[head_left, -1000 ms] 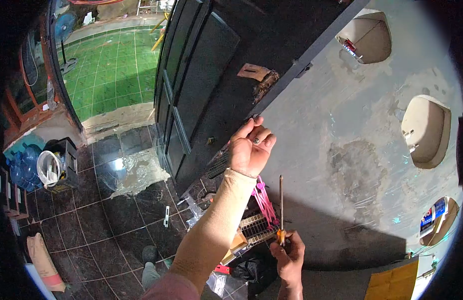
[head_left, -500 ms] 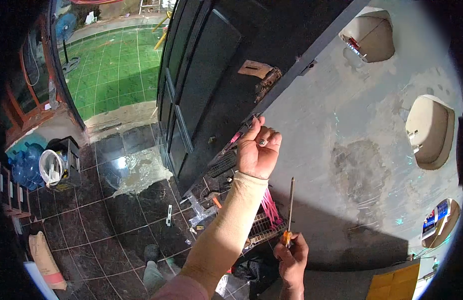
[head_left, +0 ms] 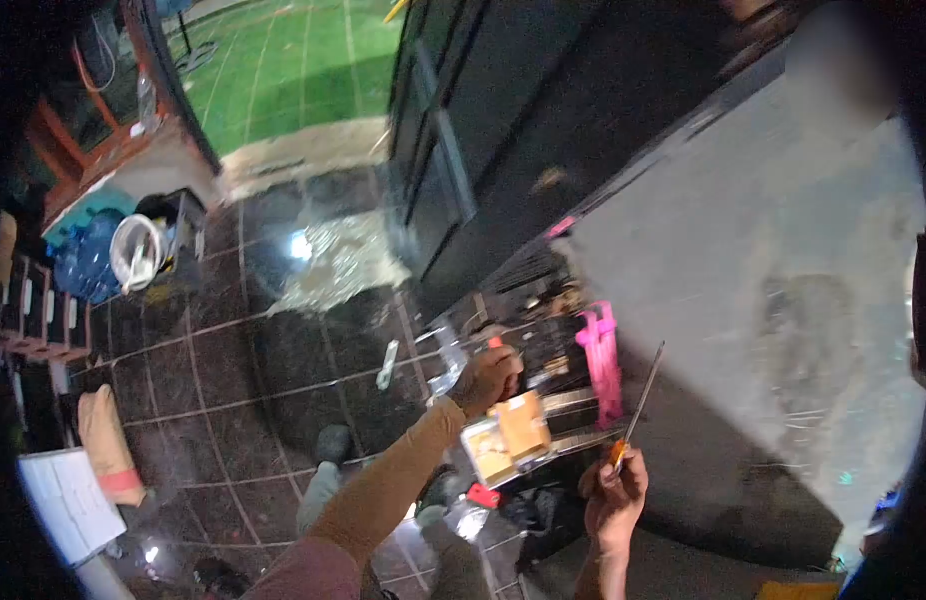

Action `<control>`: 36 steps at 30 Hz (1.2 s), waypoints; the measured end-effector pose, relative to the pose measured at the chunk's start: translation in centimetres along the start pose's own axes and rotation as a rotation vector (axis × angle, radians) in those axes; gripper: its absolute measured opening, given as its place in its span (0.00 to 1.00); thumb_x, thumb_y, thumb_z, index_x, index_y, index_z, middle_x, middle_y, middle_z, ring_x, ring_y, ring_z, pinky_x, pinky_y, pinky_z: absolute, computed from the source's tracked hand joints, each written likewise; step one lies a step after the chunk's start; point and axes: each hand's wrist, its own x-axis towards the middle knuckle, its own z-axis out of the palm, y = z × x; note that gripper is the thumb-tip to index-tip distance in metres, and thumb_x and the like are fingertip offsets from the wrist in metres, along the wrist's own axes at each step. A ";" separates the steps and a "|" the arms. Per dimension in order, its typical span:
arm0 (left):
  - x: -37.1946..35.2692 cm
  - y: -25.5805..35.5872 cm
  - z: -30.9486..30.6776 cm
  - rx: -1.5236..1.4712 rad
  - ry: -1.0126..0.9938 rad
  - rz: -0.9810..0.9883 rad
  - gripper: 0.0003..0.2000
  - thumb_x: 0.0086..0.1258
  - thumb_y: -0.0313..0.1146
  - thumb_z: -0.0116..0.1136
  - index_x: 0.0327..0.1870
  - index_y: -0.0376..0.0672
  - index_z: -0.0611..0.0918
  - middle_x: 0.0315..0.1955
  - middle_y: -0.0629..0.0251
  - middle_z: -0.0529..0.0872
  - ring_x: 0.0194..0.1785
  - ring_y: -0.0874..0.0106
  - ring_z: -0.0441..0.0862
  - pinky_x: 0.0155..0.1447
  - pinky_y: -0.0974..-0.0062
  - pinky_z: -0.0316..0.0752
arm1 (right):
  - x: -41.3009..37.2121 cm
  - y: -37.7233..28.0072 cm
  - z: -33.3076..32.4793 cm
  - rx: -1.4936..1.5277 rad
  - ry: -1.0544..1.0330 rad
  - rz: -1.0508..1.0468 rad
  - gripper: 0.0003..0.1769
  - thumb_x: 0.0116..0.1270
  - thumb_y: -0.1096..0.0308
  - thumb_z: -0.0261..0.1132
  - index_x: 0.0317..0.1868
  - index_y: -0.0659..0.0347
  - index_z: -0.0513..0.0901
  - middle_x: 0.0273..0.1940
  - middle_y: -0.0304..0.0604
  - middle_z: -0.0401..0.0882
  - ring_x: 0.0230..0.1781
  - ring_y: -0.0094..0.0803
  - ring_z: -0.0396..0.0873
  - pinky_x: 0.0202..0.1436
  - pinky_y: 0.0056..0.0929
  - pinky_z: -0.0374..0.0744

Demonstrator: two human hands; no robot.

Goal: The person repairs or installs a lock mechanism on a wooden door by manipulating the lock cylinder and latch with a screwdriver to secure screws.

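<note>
My left hand (head_left: pixel 487 382) reaches down over the tools on the floor, its fingers curled and a little blurred. Just beyond its fingers shows the orange part of a tool (head_left: pixel 496 342); whether I grip it is hidden. An open box with tan packets (head_left: pixel 523 425) lies below that hand. In my right hand (head_left: pixel 618 490), lower right, a long screwdriver (head_left: pixel 644 400) is held by its orange handle, blade pointing up. A bright pink item (head_left: pixel 601 365) stands between the two hands.
A dark panelled door (head_left: pixel 523 110) stands beside the grey wall (head_left: pixel 723 260). Dark floor tiles (head_left: pixel 243 420) hold a white strip (head_left: pixel 388 365) and a red item (head_left: pixel 483 496). A white bucket (head_left: pixel 140 250) and blue bottles (head_left: pixel 86 262) are at left.
My left hand has come down from the door edge to the tools on the floor. The right hand still holds the screwdriver, now tilted further right. The view has shifted.
</note>
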 end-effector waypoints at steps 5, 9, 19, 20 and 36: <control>-1.0 -28.6 -20.3 0.846 0.364 -0.400 0.16 0.76 0.37 0.48 0.52 0.37 0.83 0.49 0.48 0.86 0.52 0.54 0.83 0.55 0.60 0.77 | 2.4 24.8 -0.9 0.031 -0.058 0.287 0.09 0.68 0.77 0.62 0.47 0.62 0.77 0.33 0.35 0.74 0.22 0.20 0.70 0.24 0.24 0.72; 1.0 -44.1 -29.4 0.989 0.565 -0.426 0.14 0.75 0.33 0.48 0.47 0.35 0.85 0.47 0.47 0.86 0.51 0.56 0.85 0.54 0.61 0.79 | 1.0 40.4 -0.2 -0.092 -0.087 0.510 0.08 0.70 0.70 0.63 0.45 0.64 0.76 0.27 0.33 0.67 0.21 0.22 0.70 0.26 0.22 0.71; 7.7 -56.9 -35.2 0.831 0.738 -0.399 0.09 0.67 0.37 0.61 0.40 0.44 0.88 0.38 0.50 0.89 0.41 0.52 0.88 0.48 0.59 0.81 | 3.3 54.5 -3.3 -0.100 0.032 0.621 0.07 0.70 0.68 0.65 0.41 0.60 0.76 0.26 0.33 0.69 0.20 0.20 0.69 0.21 0.22 0.68; 8.1 -57.6 -35.2 0.822 0.765 -0.398 0.10 0.70 0.37 0.59 0.43 0.43 0.88 0.38 0.52 0.89 0.38 0.56 0.87 0.46 0.60 0.80 | 3.6 54.2 -3.2 -0.095 0.012 0.626 0.07 0.70 0.68 0.65 0.41 0.60 0.76 0.26 0.32 0.70 0.19 0.20 0.69 0.20 0.21 0.68; 2.9 0.7 -8.8 0.550 0.651 0.675 0.26 0.67 0.32 0.67 0.65 0.35 0.74 0.52 0.57 0.82 0.50 0.71 0.81 0.52 0.74 0.78 | 5.2 18.0 3.9 0.052 -0.088 -0.151 0.20 0.73 0.62 0.65 0.57 0.68 0.75 0.26 0.28 0.67 0.22 0.14 0.63 0.24 0.18 0.59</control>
